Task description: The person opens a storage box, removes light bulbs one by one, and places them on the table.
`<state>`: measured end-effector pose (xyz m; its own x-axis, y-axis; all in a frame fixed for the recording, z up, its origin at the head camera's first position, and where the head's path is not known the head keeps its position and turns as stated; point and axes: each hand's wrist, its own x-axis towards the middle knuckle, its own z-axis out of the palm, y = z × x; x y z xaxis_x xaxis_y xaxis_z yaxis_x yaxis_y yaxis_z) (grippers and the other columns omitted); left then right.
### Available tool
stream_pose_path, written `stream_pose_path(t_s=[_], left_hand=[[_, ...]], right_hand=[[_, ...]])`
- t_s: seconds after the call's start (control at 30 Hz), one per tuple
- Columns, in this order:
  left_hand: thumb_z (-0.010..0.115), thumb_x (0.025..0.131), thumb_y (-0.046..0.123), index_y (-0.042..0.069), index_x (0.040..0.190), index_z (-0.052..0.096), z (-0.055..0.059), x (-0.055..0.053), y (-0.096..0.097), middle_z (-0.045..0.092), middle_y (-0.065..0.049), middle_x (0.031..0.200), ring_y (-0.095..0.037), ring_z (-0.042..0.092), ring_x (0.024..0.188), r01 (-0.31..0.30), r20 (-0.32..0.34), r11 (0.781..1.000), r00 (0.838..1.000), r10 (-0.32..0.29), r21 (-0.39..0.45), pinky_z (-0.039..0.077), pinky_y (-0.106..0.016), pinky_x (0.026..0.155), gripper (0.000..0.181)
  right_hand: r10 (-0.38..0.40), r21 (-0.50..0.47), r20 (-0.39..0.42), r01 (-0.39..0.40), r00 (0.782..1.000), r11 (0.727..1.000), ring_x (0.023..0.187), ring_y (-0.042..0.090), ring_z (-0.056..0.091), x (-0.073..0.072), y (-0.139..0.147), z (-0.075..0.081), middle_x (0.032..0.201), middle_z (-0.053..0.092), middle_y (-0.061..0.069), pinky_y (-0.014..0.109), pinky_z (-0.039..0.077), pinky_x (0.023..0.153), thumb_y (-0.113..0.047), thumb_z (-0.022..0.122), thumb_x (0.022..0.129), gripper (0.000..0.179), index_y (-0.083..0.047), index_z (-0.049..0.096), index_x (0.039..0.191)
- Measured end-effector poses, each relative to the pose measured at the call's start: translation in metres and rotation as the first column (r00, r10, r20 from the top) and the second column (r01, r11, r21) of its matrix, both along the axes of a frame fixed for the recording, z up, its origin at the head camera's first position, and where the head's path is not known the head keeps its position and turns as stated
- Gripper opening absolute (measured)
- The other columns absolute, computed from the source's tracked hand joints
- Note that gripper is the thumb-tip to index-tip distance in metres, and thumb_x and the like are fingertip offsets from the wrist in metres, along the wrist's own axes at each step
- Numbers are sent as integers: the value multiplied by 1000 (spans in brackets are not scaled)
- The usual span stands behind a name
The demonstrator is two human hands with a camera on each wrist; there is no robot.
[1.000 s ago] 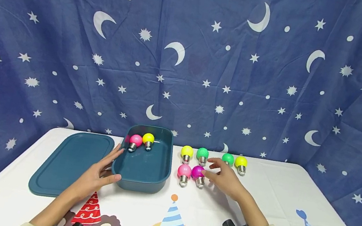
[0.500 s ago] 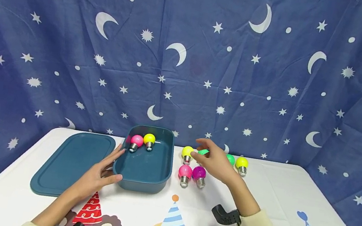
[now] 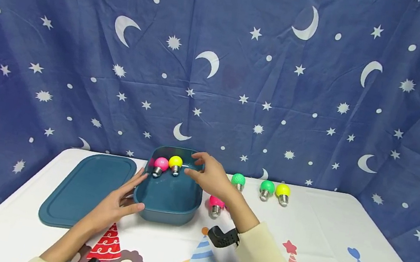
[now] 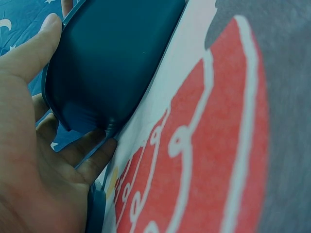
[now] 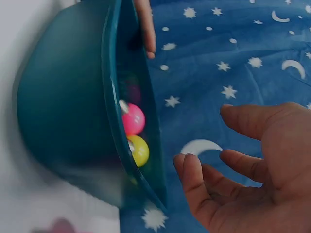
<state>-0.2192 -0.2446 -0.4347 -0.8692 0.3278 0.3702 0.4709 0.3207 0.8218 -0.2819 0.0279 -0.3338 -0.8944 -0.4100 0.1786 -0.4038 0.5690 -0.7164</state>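
Observation:
My left hand [image 3: 116,203] rests with spread fingers against the left side and near corner of a dark blue box [image 3: 167,217]. Inside the box, at its back left, lie a pink light bulb [image 3: 161,163] and a yellow light bulb [image 3: 175,162]. Over the box's right rim hovers my right hand [image 3: 208,176], fingers loosely bent; the right wrist view shows nothing between them. To the right of the box, a second pink bulb [image 3: 217,203] lies on the table, partly behind my right forearm. The nearby yellow and purple bulbs are hidden or nearly hidden by that arm.
Two green bulbs [image 3: 267,188] and another yellow bulb [image 3: 283,193] lie farther right on the white tablecloth [image 3: 322,231]. A flat blue lid [image 3: 80,193] lies left of the box. Behind the table hangs a blue curtain [image 3: 242,85] with moons and stars.
My right hand has moved left from the purple bulb, past the green and yellow bulbs, to above the box's right rim. My left hand stays at the box.

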Motion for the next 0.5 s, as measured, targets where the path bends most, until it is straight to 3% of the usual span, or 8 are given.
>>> stream_pose_path(t_s=[0.23, 0.5], left_hand=[[64, 90, 11, 22, 152, 27, 0, 0, 0, 6, -9, 160, -47, 24, 136, 1, 1, 1000, 1000, -1, 5, 31, -58, 102, 73], [65, 91, 13, 14, 152, 26, -1, 0, -1, 6, -8, 160, -47, 25, 136, 9, -5, 1000, 1000, -9, 0, 33, -58, 100, 73]], right_hand=[[28, 90, -13, -26, 1000, 996, 113, 30, 54, -18, -27, -12, 125, 57, 15, 42, 49, 90, -26, 68, 89, 50, -4, 52, 131], [11, 123, 32, -15, 999, 992, 121, 30, 48, -34, -45, -24, 134, 50, 16, 47, 44, 97, -24, 71, 87, 56, -5, 49, 136]])
